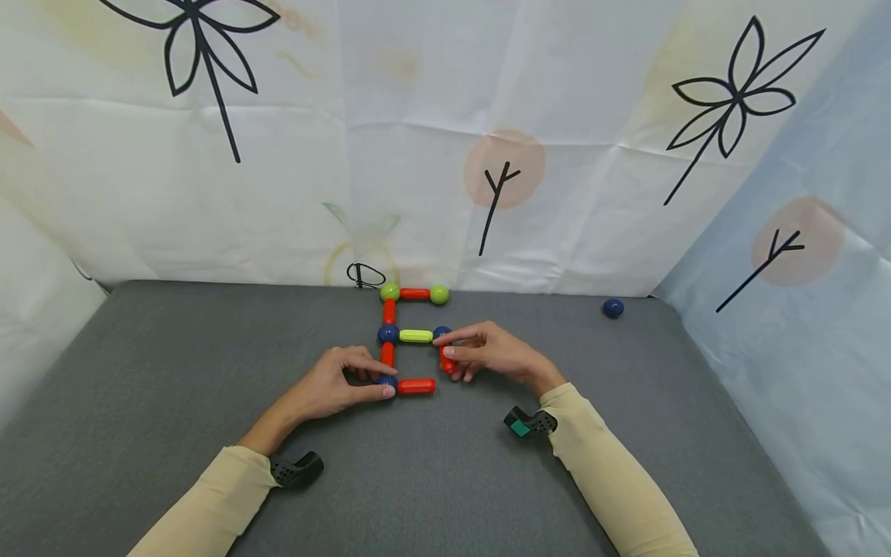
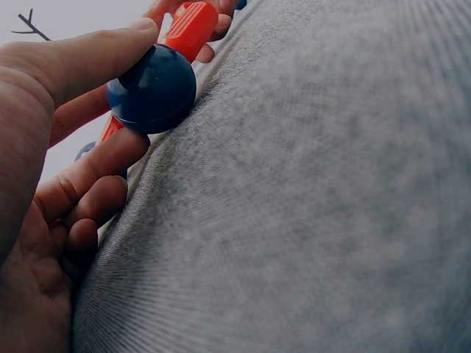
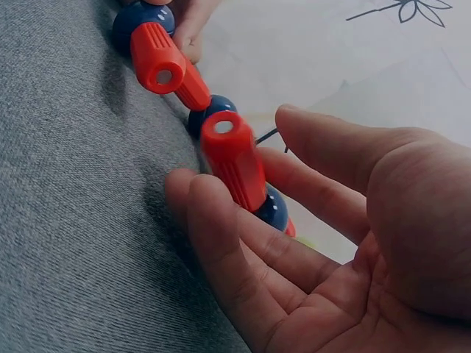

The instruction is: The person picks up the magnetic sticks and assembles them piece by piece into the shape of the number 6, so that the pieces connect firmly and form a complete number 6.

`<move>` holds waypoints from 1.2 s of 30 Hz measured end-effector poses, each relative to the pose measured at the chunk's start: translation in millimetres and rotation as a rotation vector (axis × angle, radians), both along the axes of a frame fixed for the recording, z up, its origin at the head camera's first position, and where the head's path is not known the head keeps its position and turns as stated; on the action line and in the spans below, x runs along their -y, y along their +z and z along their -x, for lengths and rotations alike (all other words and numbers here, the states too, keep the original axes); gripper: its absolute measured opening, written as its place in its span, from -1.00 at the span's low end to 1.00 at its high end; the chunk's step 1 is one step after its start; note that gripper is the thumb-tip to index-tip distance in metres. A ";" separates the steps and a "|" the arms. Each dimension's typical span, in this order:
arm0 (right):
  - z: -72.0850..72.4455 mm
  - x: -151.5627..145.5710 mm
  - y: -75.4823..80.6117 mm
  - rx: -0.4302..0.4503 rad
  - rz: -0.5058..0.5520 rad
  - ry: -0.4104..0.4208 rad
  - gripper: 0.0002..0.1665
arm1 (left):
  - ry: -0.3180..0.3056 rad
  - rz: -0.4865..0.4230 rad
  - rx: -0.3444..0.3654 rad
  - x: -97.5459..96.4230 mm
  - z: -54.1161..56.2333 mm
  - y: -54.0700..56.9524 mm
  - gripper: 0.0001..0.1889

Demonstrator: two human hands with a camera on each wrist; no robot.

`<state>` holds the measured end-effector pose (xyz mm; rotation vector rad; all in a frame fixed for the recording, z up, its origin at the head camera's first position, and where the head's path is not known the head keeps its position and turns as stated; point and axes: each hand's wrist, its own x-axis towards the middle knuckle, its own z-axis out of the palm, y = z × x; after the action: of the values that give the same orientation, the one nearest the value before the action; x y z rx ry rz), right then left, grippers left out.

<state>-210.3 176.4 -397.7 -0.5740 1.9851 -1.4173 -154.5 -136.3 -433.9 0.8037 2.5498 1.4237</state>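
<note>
My left hand (image 1: pixel 341 379) pinches a dark blue ball (image 2: pixel 153 90) between thumb and fingers at the figure's lower left corner. A red magnetic rod (image 1: pixel 417 386) runs rightward from that ball, its right end free. Another red rod (image 1: pixel 387 354) links it up to a second blue ball (image 1: pixel 388 333). From there a yellow-green rod (image 1: pixel 415 336) reaches a third blue ball (image 1: pixel 442 332), partly covered by my right hand (image 1: pixel 490 352). A red rod (image 3: pixel 235 162) hangs off this ball among my right fingers; the right wrist view shows the thumb apart from it.
Above, a red rod (image 1: pixel 389 312) joins a green ball (image 1: pixel 390 292), from which a red rod (image 1: pixel 415 294) leads to another green ball (image 1: pixel 439 294). A loose blue ball (image 1: pixel 613 308) lies at the back right of the grey table (image 1: pixel 174 340), near the printed cloth backdrop (image 1: pixel 418 193).
</note>
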 end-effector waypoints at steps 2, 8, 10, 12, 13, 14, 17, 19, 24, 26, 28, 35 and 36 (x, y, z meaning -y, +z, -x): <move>0.0 -1.4 1.3 -0.003 -0.008 0.002 -0.53 | 0.000 0.002 0.004 0.0 0.2 -0.1 -0.70; 1.2 -4.7 3.2 0.004 -0.022 0.008 -0.53 | 0.001 -0.001 0.010 0.0 0.4 -0.1 -0.70; 1.7 -4.9 2.9 0.006 -0.024 0.015 -0.52 | 0.002 0.000 0.010 -0.1 0.3 0.1 -0.70; 1.8 -4.8 2.3 0.005 -0.022 0.022 -0.51 | 0.003 -0.001 0.010 -0.2 0.0 0.5 -0.70; 1.6 -4.4 2.3 0.002 -0.019 0.026 -0.51 | 0.003 -0.003 0.010 -0.2 -0.1 0.6 -0.70; 1.4 -3.9 2.0 -0.003 -0.018 0.030 -0.51 | 0.004 -0.003 0.008 -0.3 -0.2 0.8 -0.70; 0.6 -2.4 1.2 -0.026 -0.022 0.032 -0.51 | 0.005 -0.004 0.002 -0.8 -0.7 1.1 -0.70; -0.4 -0.8 1.1 -0.048 -0.025 0.032 -0.52 | 0.005 -0.003 -0.003 -0.9 -0.9 1.0 -0.70; -2.8 3.4 1.0 -0.116 -0.050 0.031 -0.51 | 0.005 -0.002 -0.012 -0.9 -1.1 0.6 -0.70; -3.5 4.8 1.6 -0.139 -0.067 0.029 -0.50 | 0.005 -0.001 -0.015 -1.0 -1.0 0.4 -0.70; -4.3 5.8 2.7 -0.157 -0.080 0.030 -0.49 | 0.005 0.001 -0.018 -1.1 -1.0 0.2 -0.70; -4.2 6.9 2.5 -0.191 -0.111 0.042 -0.51 | 0.005 0.004 -0.022 -1.3 -1.8 0.8 -0.69; -4.2 6.8 2.6 -0.192 -0.114 0.044 -0.51 | 0.006 0.005 -0.023 -1.4 -1.9 1.0 -0.69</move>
<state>-206.2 169.6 -395.1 -0.7212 2.1733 -1.2532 -152.6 -134.9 -432.9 0.8175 2.5734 1.4180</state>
